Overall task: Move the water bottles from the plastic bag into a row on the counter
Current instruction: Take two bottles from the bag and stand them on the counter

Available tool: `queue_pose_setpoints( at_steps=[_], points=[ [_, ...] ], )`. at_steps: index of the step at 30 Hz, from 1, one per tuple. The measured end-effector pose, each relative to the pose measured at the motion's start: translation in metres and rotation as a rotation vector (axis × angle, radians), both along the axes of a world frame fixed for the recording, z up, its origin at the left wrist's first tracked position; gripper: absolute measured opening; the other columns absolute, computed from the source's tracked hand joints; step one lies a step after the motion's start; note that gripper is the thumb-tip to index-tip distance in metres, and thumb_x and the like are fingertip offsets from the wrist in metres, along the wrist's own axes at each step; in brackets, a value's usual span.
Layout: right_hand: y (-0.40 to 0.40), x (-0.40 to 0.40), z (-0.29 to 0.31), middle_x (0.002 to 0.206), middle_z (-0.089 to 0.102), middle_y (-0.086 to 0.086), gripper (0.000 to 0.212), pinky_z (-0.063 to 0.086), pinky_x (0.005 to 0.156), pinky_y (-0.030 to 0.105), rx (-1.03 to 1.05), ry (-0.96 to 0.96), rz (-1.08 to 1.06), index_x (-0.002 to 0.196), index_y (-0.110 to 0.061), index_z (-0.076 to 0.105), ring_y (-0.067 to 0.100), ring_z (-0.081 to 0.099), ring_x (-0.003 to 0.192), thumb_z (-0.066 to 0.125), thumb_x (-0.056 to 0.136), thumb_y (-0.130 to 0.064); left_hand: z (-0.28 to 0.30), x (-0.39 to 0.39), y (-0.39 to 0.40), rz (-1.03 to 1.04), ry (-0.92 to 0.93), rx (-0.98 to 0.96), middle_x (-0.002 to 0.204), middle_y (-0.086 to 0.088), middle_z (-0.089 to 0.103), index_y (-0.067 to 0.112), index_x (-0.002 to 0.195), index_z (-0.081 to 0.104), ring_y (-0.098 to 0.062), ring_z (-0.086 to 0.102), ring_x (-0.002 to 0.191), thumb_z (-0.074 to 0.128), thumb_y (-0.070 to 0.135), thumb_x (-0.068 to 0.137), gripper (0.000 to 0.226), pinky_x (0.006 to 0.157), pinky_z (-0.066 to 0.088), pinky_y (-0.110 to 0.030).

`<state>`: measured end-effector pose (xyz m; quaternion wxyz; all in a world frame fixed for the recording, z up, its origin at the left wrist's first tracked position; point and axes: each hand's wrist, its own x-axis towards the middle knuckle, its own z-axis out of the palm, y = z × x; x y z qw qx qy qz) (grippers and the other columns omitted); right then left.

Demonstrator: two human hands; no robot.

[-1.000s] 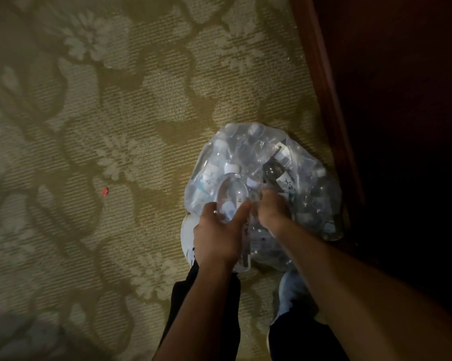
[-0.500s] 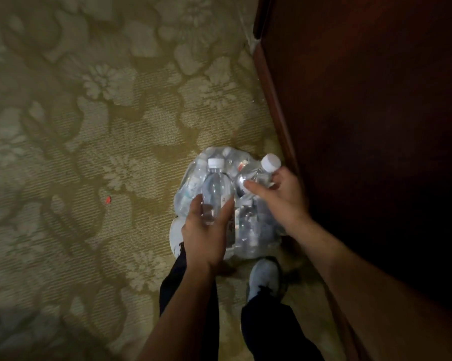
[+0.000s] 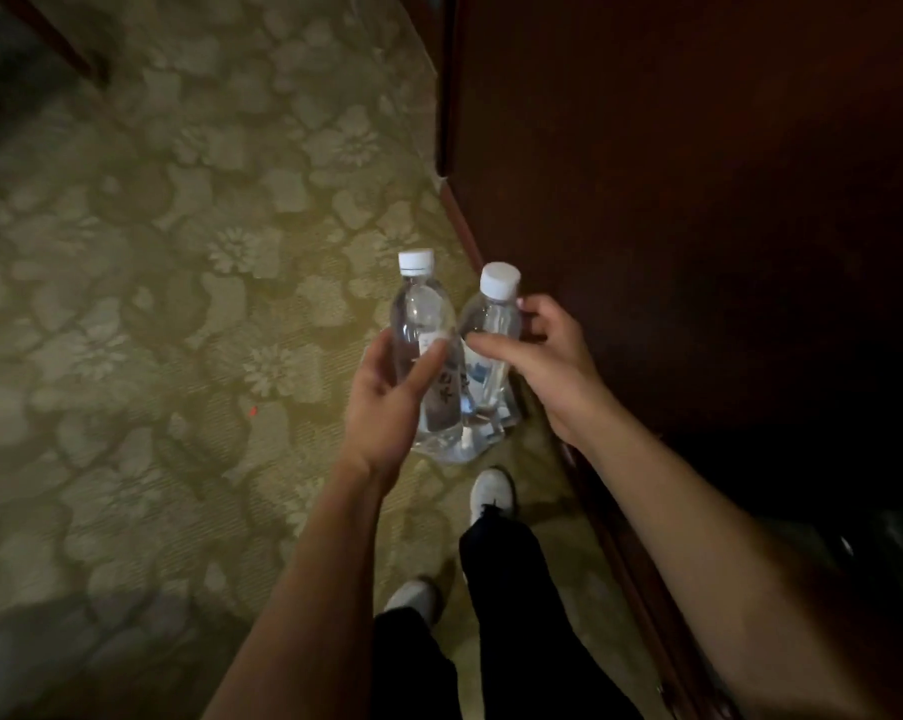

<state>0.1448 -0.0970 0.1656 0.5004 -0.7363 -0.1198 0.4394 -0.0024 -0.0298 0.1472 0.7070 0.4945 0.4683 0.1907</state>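
Two bottles in hand, upright, white caps at 12 o'clock, bodies touching. Left bottle (image 3: 422, 350): left hand (image 3: 387, 402) wrapped round its middle. Right bottle (image 3: 491, 340): right hand (image 3: 542, 363) clamped on it from 3 o'clock. Bag (image 3: 478, 439): only a sliver shows under the bottles at 6 o'clock; contents not countable. Step, as judged: carry from bag to counter. Dark wood cabinet (image 3: 698, 252) at 3 o'clock; countertop not visible. Next: lift both, stand them side by side. Count: bottles 2, hands 2, shoes 2.
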Motion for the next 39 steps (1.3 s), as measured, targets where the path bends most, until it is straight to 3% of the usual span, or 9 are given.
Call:
queue_pose_setpoints(
  at_steps=[3,7,9,12,17,24,31,34,39],
  points=[
    [-0.028,-0.016,0.043,0.105,0.072,0.005,0.05,0.06,0.085,0.04,0.078,0.027,-0.112,0.12,-0.012,0.061,0.021,0.073,0.095,0.082,0.075,-0.011,0.044,-0.006,-0.017,-0.062,-0.058,0.021,0.122,0.0,0.072,0.015,0.135,0.057,-0.016,0.071,0.11,0.069,0.033,0.092,0.049,0.096,0.057,-0.044],
    [-0.07,-0.041,0.118,0.109,0.073,0.011,0.04,0.057,0.069,0.026,0.211,0.021,-0.236,0.118,-0.009,0.063,0.019,0.073,0.09,0.076,0.08,-0.003,0.109,-0.012,-0.044,-0.175,-0.102,0.188,0.114,-0.003,0.075,0.016,0.129,0.06,-0.019,0.073,0.103,0.077,0.038,0.085,0.052,0.093,0.058,-0.05],
    [-0.103,-0.049,0.152,0.104,0.074,0.009,0.035,0.057,0.074,0.028,0.281,-0.034,-0.307,0.113,-0.011,0.066,0.02,0.073,0.092,0.075,0.081,-0.002,0.139,-0.011,-0.061,-0.222,-0.15,0.259,0.109,0.001,0.076,0.02,0.124,0.064,-0.016,0.073,0.1,0.08,0.037,0.083,0.048,0.091,0.059,-0.043],
    [-0.161,-0.065,0.203,0.108,0.074,0.007,0.037,0.057,0.086,0.034,0.324,-0.166,-0.371,0.117,-0.016,0.066,0.021,0.072,0.1,0.076,0.082,-0.008,0.181,-0.009,-0.099,-0.351,-0.262,0.291,0.109,0.0,0.075,0.027,0.115,0.069,-0.017,0.073,0.1,0.083,0.034,0.08,0.038,0.089,0.059,-0.042],
    [-0.259,-0.082,0.292,0.109,0.074,-0.005,0.046,0.054,0.083,0.028,0.258,-0.461,-0.532,0.122,-0.023,0.064,0.008,0.07,0.1,0.079,0.079,-0.017,0.251,0.011,-0.17,-0.605,-0.405,0.351,0.12,-0.002,0.072,0.03,0.116,0.072,-0.021,0.07,0.11,0.085,0.052,0.07,0.053,0.096,0.054,-0.054],
    [-0.392,-0.084,0.394,0.109,0.073,-0.003,0.048,0.054,0.082,0.023,0.307,-0.795,-0.717,0.124,-0.025,0.062,0.007,0.068,0.103,0.077,0.08,-0.019,0.361,0.053,-0.269,-0.948,-0.594,0.552,0.115,0.01,0.074,0.026,0.12,0.07,-0.005,0.069,0.108,0.08,0.043,0.074,0.05,0.09,0.057,-0.033],
    [-0.481,-0.028,0.452,0.114,0.07,-0.003,0.045,0.054,0.085,0.023,0.379,-0.961,-0.858,0.121,-0.019,0.061,0.009,0.067,0.105,0.079,0.081,-0.026,0.437,0.127,-0.365,-0.985,-0.737,0.708,0.101,0.013,0.077,0.027,0.111,0.072,-0.002,0.07,0.096,0.073,0.046,0.075,0.04,0.076,0.055,-0.02],
    [-0.501,0.014,0.452,0.115,0.07,0.0,0.04,0.054,0.088,0.03,0.422,-0.929,-0.848,0.122,-0.017,0.06,0.011,0.068,0.104,0.075,0.085,-0.02,0.441,0.17,-0.387,-0.972,-0.703,0.72,0.099,0.008,0.077,0.024,0.11,0.072,-0.007,0.07,0.095,0.078,0.037,0.08,0.033,0.072,0.053,-0.025],
    [-0.511,0.074,0.44,0.115,0.068,-0.007,0.035,0.055,0.092,0.033,0.46,-0.846,-0.789,0.119,-0.025,0.059,0.005,0.067,0.103,0.072,0.088,-0.02,0.438,0.232,-0.401,-0.94,-0.641,0.668,0.096,-0.001,0.077,0.02,0.112,0.071,-0.008,0.073,0.085,0.077,0.027,0.086,0.028,0.06,0.05,-0.013]
  ],
)
